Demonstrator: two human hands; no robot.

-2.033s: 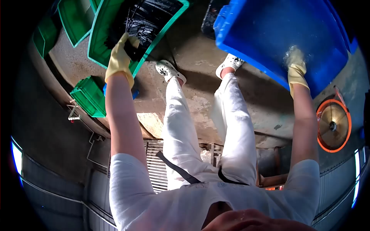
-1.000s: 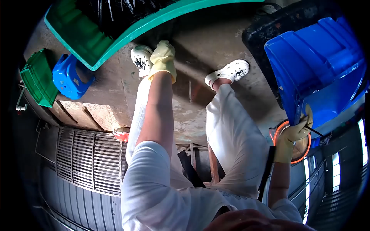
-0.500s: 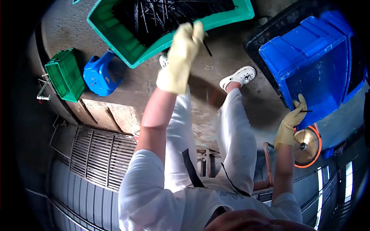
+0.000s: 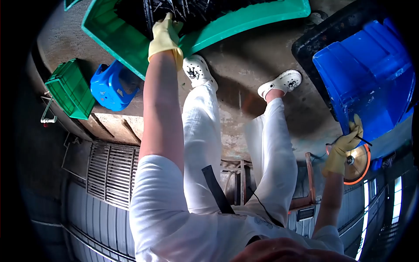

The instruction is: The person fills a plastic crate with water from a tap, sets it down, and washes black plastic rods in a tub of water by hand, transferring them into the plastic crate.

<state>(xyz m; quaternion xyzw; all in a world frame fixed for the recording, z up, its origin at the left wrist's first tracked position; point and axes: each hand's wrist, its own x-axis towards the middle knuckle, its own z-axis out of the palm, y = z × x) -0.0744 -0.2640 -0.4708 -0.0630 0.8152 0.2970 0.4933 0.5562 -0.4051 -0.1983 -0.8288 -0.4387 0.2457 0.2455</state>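
Observation:
My left hand (image 4: 164,37), in a pale yellow rubber glove, reaches over the near wall of a large green crate (image 4: 244,25). Its stretched fingers touch the pile of thin black strips (image 4: 196,15) inside; the fingertips are partly lost among them. My right hand (image 4: 347,142), gloved the same way, is beside the near lower edge of a blue plastic bin (image 4: 371,83). Its fingers are closed on a thin black strip (image 4: 365,140), whose end sticks out to the right. Whether this hand also touches the bin, I cannot tell.
A small green crate (image 4: 72,89) and a blue stool (image 4: 111,87) stand on the left. Under the blue bin is a black tray (image 4: 312,46). Behind my right hand is a round orange-rimmed fan or lamp (image 4: 355,163). My white shoes (image 4: 281,83) stand between crate and bin.
My left hand has moved left and forward, from the green crate's near rim into the black strips. My right hand stays by the blue bin with its strip. The whole view has shifted slightly.

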